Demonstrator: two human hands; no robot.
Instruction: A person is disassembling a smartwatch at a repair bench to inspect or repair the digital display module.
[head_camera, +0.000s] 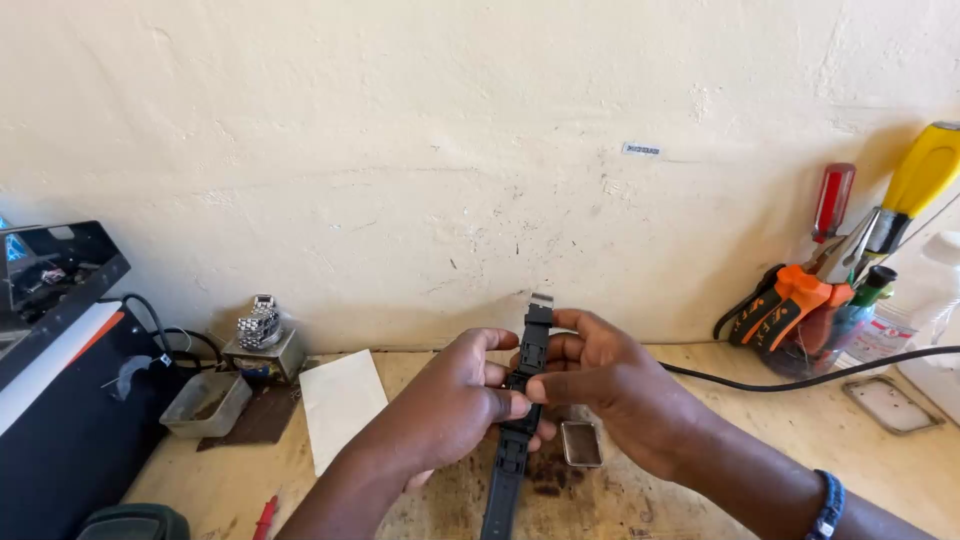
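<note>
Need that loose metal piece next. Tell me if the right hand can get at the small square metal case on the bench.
Probably yes: the metal case lies uncovered just below the right hand, though that hand now grips the black watch strap.

white card (340, 402), orange pliers (785, 305), yellow screwdriver (915, 185), black cable (800, 380)

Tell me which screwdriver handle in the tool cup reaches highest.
The yellow-handled screwdriver at far right. Its handle rises above the shorter red-handled screwdriver to its left.
</note>
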